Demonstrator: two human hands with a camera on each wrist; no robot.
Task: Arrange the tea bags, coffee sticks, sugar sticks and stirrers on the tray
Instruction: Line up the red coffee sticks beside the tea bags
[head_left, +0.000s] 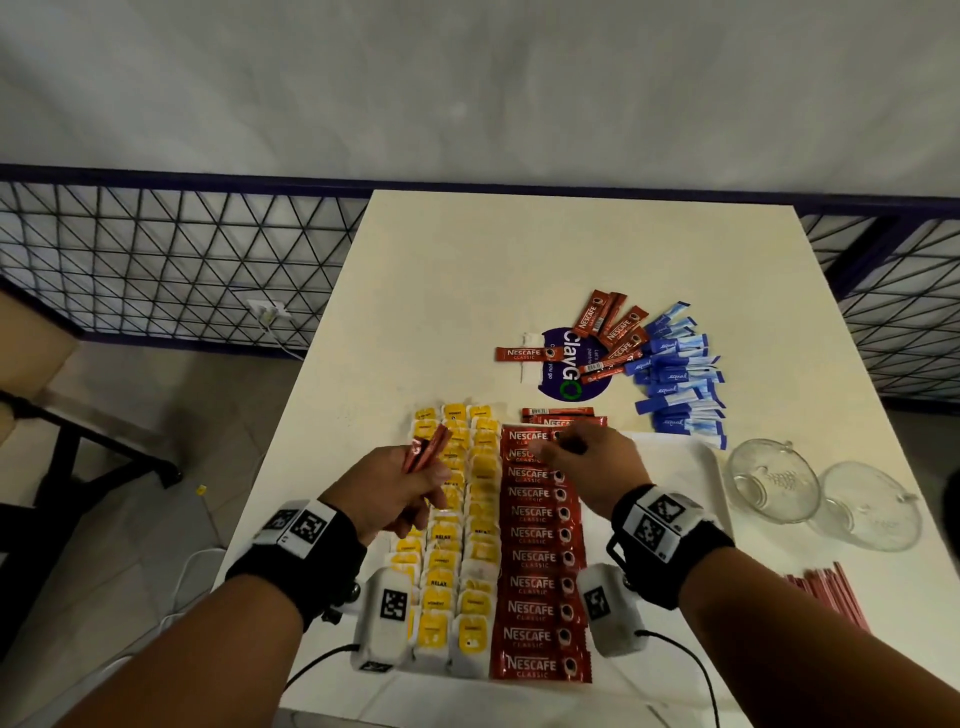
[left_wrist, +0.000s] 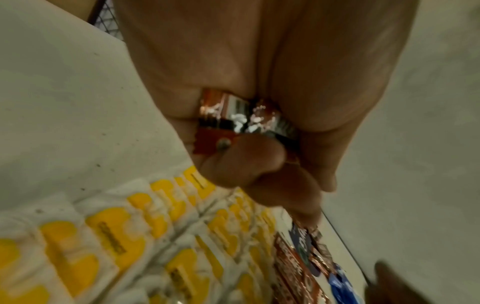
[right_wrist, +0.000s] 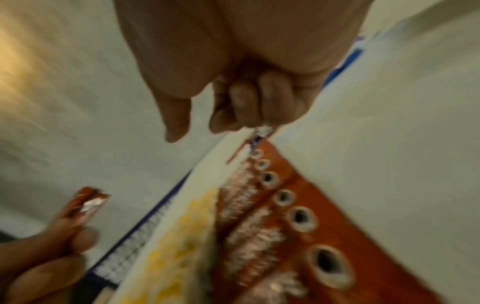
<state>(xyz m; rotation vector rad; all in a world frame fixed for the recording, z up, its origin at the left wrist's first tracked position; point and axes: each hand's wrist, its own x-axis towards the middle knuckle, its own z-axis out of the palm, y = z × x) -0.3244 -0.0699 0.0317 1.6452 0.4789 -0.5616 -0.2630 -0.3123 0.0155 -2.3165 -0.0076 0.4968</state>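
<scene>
White desk (head_left: 519, 249) carried a white tray (head_left: 680, 452) at its near edge. On the tray: yellow-tagged tea bags (head_left: 480, 499) in three columns along the tray's left side; red Nescafe coffee sticks (head_left: 535, 558) laid crosswise in one column just right of the tea bags, touching them; right part of the tray bare. Left hand (head_left: 395, 493) hovered over the tea-bag columns, fingers curled round a few held coffee sticks (head_left: 428, 449), whose far ends pointed away from the person; the wrist view showed the near ends (left_wrist: 233, 117) pressed between palm and curled fingers (left_wrist: 246, 160). Right hand (head_left: 592, 462) was at the far end of the coffee column, fingers curled; whether it pinched a stick there could not be told. Beyond the tray's far edge, mid-desk: loose coffee sticks (head_left: 613, 327) fanned over a purple ClayGo sticker (head_left: 569, 364), one single stick (head_left: 527, 354) apart to the sticker's left. Blue sugar sticks (head_left: 680, 374) heaped just right of those. Two clear glass cups (head_left: 821, 493) near the desk's right edge, beside the tray. Pink stirrers (head_left: 826, 587) at the near right corner.
</scene>
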